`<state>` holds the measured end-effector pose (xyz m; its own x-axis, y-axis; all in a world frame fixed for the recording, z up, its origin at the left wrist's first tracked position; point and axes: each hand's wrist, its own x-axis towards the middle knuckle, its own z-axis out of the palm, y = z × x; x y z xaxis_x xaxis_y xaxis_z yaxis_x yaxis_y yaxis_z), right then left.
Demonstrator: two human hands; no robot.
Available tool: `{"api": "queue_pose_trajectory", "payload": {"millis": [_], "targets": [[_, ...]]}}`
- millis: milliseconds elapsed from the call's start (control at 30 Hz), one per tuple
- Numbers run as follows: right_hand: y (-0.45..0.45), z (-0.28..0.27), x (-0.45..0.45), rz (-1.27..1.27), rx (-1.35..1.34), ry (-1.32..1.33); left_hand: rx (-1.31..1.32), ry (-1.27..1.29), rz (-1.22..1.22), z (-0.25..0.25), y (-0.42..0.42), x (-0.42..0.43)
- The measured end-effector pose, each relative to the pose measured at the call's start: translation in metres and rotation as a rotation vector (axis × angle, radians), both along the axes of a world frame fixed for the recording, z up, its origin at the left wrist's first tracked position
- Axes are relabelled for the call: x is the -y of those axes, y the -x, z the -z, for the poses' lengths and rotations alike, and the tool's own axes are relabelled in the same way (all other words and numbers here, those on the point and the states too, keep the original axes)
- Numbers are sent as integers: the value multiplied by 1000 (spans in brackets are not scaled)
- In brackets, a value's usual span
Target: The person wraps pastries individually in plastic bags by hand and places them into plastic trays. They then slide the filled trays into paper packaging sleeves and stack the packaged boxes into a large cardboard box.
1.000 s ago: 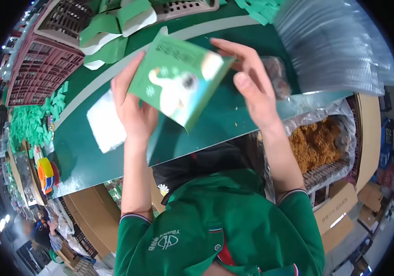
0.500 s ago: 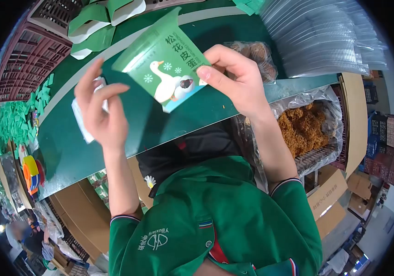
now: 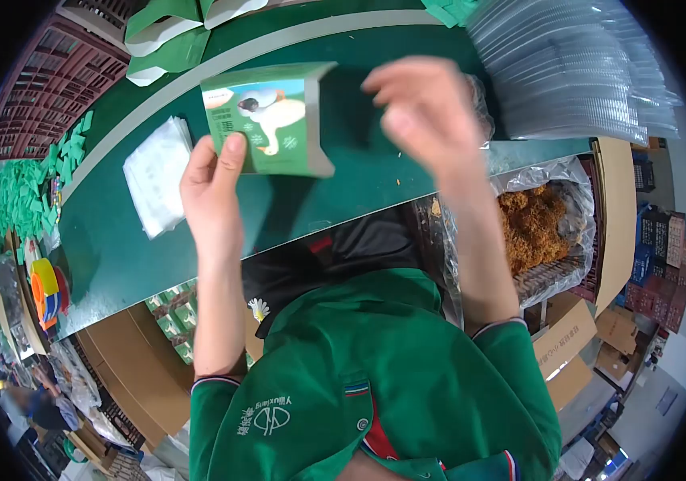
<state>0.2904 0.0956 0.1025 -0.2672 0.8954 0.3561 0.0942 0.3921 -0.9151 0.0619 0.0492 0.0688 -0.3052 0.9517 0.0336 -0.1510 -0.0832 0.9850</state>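
Note:
My left hand [image 3: 213, 180] grips a green carton sleeve [image 3: 291, 144] by its lower left side, thumb on the printed front. The sleeve carries a white duck picture and is tilted over the table; its right end looks open. To its right, my right hand [image 3: 427, 112] is in the air, apart from the sleeve and smeared by motion. Thumb and forefinger are spread, and nothing shows between them. Behind that hand, a clear pack [image 3: 483, 112] is mostly hidden. White sheets or packets [image 3: 157, 178] lie on the green table left of my left hand.
Stacked clear plastic trays [image 3: 567, 72] stand at back right. A crate [image 3: 547, 228] lined with plastic holds brown crumbly stuff. More green sleeves [image 3: 170, 56] lie at back left near a maroon crate [image 3: 54, 88]. Tape rolls [image 3: 44, 284] sit at the left edge.
The sleeve has passed from my right hand to my left and has turned over, the duck now upside down. My right hand has let go and blurs beside it.

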Motion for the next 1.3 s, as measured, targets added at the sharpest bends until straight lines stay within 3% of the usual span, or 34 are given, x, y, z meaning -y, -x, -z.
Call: {"api": "queue_pose_trajectory", "payload": {"millis": [100, 200, 233, 267, 333, 433, 500, 667, 767, 833, 900, 967, 1033, 1300], "targets": [[35, 32, 26, -99, -29, 157, 83, -72, 54, 9, -20, 7], [44, 29, 25, -59, -165, 161, -84, -148, 18, 10, -22, -3], [40, 29, 24, -103, -73, 85, -129, -189, 1, 9, -17, -6], [33, 29, 22, -149, 18, 5, 111, -53, 139, 14, -6, -3], [28, 37, 16, -205, 102, -172, 217, 4, 184, 16, -6, 0], [23, 44, 16, -227, 228, -166, 319, 83, 192, 23, -12, -4], [21, 60, 16, -219, 183, 31, 421, 131, 221, 29, -16, -12], [26, 93, 12, -19, -23, 475, 365, 179, 189, 42, -35, -43], [10, 79, 16, 167, 283, -36, 289, 150, 243, 44, -41, -57], [-24, 60, 0, 329, 506, -546, 289, 207, 281, 46, -46, -65], [-59, 53, -22, 493, 454, -458, 264, 291, 319, 50, -52, -74], [-91, 61, -59, 654, 783, -666, 220, 307, 336, 59, -62, -87], [-101, 82, -74, 484, 792, -415, 181, 321, 277, 62, -80, -96], [-98, 78, -41, 434, 569, -236, 324, 314, 304, 59, -74, -92]]}}
